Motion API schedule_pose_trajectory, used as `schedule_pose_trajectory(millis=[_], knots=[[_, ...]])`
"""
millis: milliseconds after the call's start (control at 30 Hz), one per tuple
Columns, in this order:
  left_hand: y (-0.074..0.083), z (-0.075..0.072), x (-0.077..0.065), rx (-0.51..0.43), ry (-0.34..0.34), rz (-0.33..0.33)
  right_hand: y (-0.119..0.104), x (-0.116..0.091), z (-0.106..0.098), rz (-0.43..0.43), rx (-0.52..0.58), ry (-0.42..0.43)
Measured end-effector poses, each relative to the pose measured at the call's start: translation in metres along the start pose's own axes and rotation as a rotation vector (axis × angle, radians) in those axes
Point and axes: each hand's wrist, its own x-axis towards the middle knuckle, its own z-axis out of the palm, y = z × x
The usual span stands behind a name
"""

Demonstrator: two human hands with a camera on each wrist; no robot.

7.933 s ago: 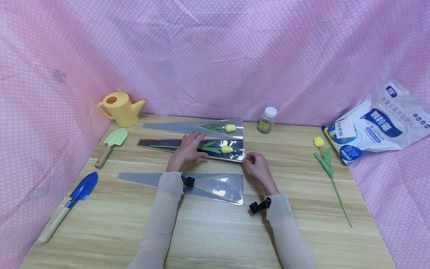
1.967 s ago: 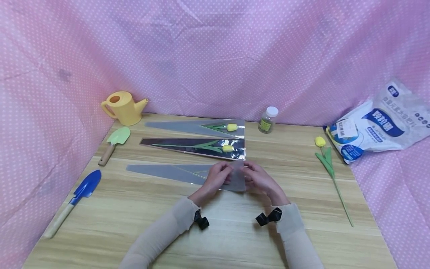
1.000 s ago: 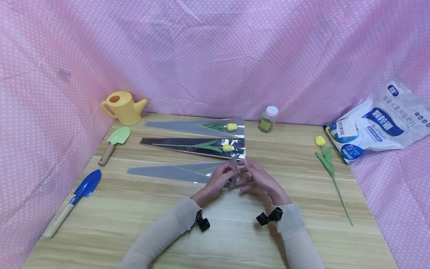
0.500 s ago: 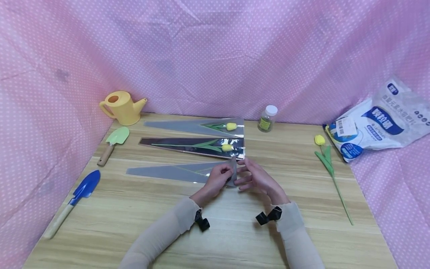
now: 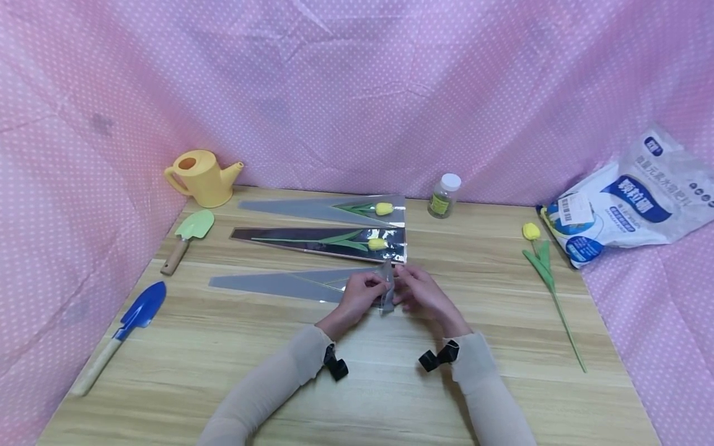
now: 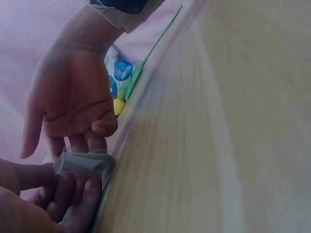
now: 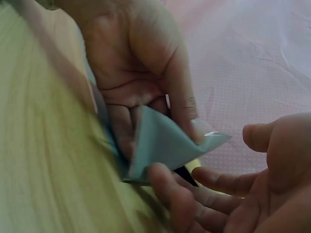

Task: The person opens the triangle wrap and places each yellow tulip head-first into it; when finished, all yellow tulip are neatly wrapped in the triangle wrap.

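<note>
Nearest me on the table lies a flat, tapered grey flower sleeve, its narrow end to the left and its wide end bent up between the hands. My left hand pinches that raised end, thumb on the inner face, as the right wrist view shows with the grey flap. My right hand is at the sleeve's mouth, fingers loosely spread and touching the flap; its thumb stands free in the left wrist view. Behind lie a black sleeve and another grey sleeve, each with a yellow tulip.
A loose yellow tulip lies at right beside a white-and-blue bag. A lidded jar stands at the back. At left are a yellow watering can, a green trowel and a blue trowel.
Earlier the left hand was on the black sleeve; both hands came to the near grey sleeve and its wide end was bent up. Lately the right hand's fingers have drawn in against the flap.
</note>
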Motion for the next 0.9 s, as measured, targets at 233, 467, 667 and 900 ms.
schedule_pose_trajectory(millis=[233, 467, 667, 900], knots=[[0.0, 0.0, 0.002, 0.011, -0.02, 0.009, 0.002, 0.008, 0.007, 0.001, -0.134, 0.156], [-0.001, 0.0, 0.002, 0.008, -0.021, -0.001, 0.001, 0.011, 0.011, -0.013, -0.288, 0.233], [-0.002, -0.001, 0.002, -0.001, -0.017, -0.018, 0.001, 0.01, 0.01, -0.047, -0.291, 0.246], [-0.003, 0.0, 0.004, -0.071, -0.018, -0.042, 0.001, 0.008, 0.001, -0.06, -0.269, 0.245]])
